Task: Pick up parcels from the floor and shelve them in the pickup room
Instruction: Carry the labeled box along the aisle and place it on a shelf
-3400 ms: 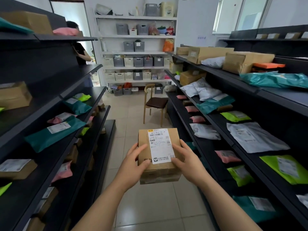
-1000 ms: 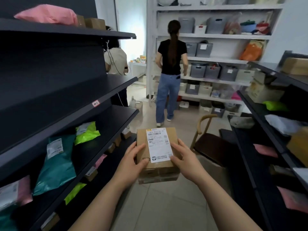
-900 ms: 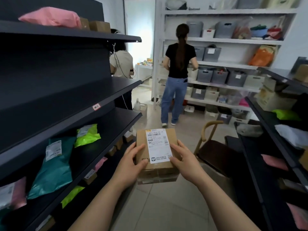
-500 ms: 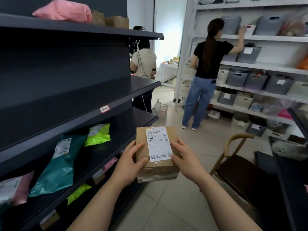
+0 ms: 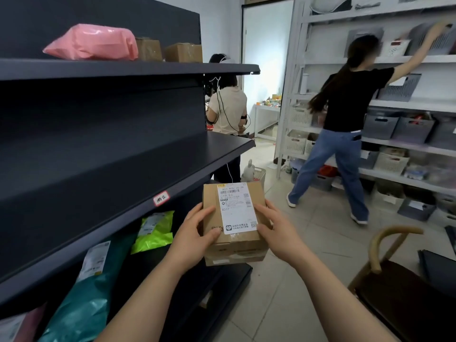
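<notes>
On my left, the dark shelf (image 5: 202, 149) juts out close beside my left hand (image 5: 192, 238), which curls round one side of the cardboard parcel (image 5: 234, 218). The parcel is in the air above the floor, label up, and my right hand (image 5: 278, 233) grips its other side. Swinging it in, I could clip the shelf's edge and drop it. Further right, a reaching person (image 5: 345, 107) and a chair (image 5: 394, 280) crowd the aisle.

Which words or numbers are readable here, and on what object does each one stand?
"B037": white label on the cardboard box.
Other print on that label: too small to read.
Red-edged tag on the dark shelf: handwritten, illegible.
Labels on the lime mailer and teal mailer: blurred.
</notes>
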`<state>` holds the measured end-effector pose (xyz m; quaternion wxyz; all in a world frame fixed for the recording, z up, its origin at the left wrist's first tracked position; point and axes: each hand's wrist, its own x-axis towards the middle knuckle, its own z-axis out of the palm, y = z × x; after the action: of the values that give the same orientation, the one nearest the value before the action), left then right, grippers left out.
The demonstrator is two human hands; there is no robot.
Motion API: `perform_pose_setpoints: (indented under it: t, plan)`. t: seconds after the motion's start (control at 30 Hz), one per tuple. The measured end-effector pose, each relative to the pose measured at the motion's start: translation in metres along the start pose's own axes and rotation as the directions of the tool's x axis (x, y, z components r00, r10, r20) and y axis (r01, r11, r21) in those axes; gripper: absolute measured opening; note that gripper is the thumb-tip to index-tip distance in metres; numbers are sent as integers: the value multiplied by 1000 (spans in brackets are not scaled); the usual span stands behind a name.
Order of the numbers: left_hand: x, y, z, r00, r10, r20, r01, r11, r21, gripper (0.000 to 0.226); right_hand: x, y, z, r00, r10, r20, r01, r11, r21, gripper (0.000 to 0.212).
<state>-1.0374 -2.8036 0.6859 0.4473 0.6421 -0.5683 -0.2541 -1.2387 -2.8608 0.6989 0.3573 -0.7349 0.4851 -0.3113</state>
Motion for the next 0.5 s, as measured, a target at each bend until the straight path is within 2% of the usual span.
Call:
perform_pose_setpoints:
  t: [0.2, 0.5]
  plan:
    - [49, 14, -10, 999, 45, 0, -45, 999, 28, 56, 44, -17, -13, 999, -28, -33, 28, 1000, -12, 55]
    - [104, 35, -14, 996, 22, -83, -20, 1000, 23, 59, 108, -41, -41, 994, -110, 18, 110, 994, -15, 51]
